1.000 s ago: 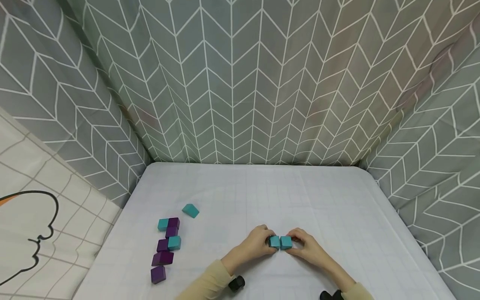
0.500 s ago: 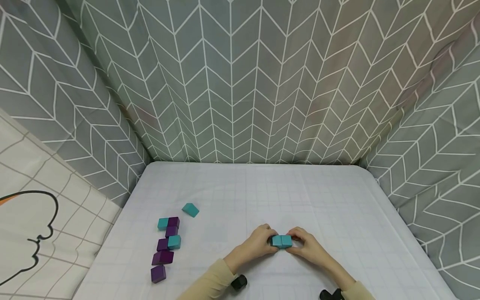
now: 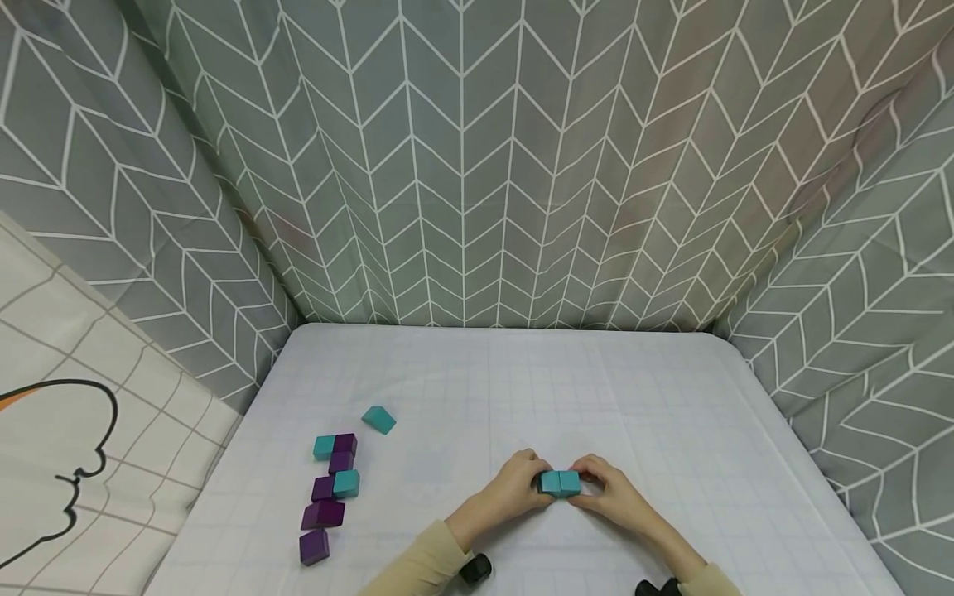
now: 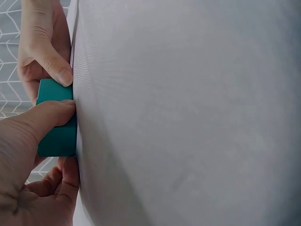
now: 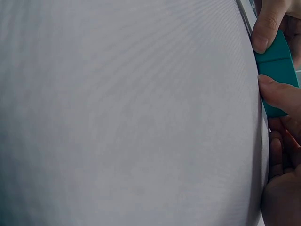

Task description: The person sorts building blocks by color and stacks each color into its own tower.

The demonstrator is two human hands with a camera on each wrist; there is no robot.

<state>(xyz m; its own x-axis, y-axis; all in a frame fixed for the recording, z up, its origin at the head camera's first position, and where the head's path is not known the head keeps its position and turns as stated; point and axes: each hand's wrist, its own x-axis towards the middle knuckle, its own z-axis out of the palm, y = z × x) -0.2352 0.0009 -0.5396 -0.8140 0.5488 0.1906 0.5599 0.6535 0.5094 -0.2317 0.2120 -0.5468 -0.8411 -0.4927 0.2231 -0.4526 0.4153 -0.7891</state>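
Two teal blocks stand side by side on the white table, their inner faces together. My left hand (image 3: 516,483) pinches the left teal block (image 3: 550,483) between thumb and fingers. From the other side, my right hand (image 3: 607,490) pinches the right teal block (image 3: 570,482) the same way. In the left wrist view, the left thumb lies across the near face of its teal block (image 4: 59,139). The right wrist view shows a thin seam between the blocks, with the right thumb on its teal block (image 5: 277,70).
At the left of the table (image 3: 477,372) lies a column of purple blocks (image 3: 315,546) and teal blocks (image 3: 346,483). A separate teal block with slanted sides (image 3: 379,419) lies behind it. Grey patterned curtains (image 3: 484,165) enclose the back and sides.
My left hand has moved slightly right with its teal block, closing the narrow gap to the right one. The right hand and the blocks at the left stay where they were.
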